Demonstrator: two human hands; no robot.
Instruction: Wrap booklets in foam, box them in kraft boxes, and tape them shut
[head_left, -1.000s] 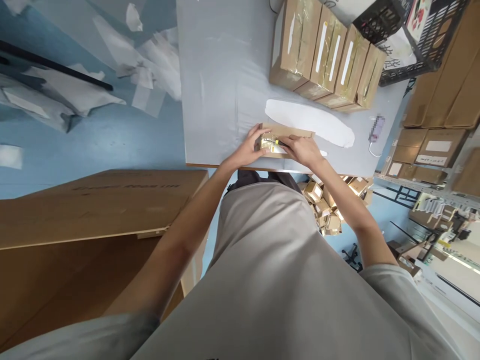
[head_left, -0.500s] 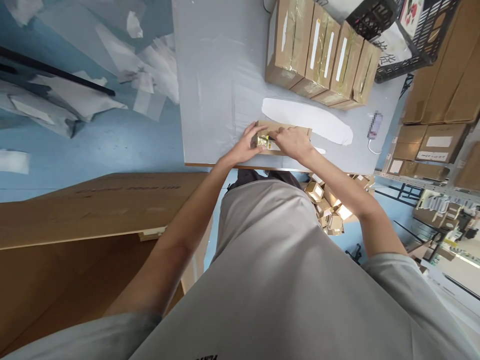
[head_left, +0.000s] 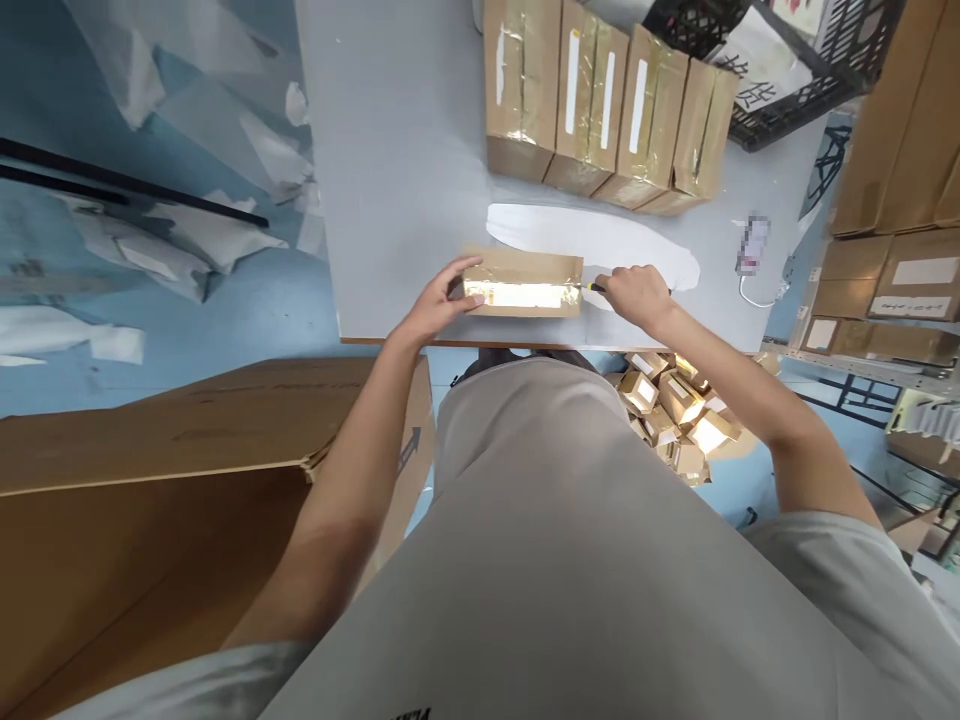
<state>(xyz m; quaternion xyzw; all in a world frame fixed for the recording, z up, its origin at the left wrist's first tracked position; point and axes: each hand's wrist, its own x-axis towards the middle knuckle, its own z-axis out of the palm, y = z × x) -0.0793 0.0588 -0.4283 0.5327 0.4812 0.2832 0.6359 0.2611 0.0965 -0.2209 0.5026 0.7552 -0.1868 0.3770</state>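
Note:
A long taped cardboard box [head_left: 525, 283] with a white label lies near the front edge of the grey table [head_left: 397, 150]. My left hand [head_left: 442, 297] grips the box's left end, fingers curled over it. At the box's right end my right hand [head_left: 637, 293] is closed around a small tool with a yellow and black tip [head_left: 594, 288], which touches that end of the box.
Several taped boxes [head_left: 600, 100] stand in a row at the table's back, with a black crate [head_left: 757, 70] to their right. A white paper strip [head_left: 600, 235] and a phone [head_left: 752, 245] lie on the table. Small boxes [head_left: 675, 400] pile on the floor; a large carton [head_left: 172, 430] sits left.
My right hand has slid with the tool from the box's left part to its right end. The left hand stayed on the left end. The camera view shifted.

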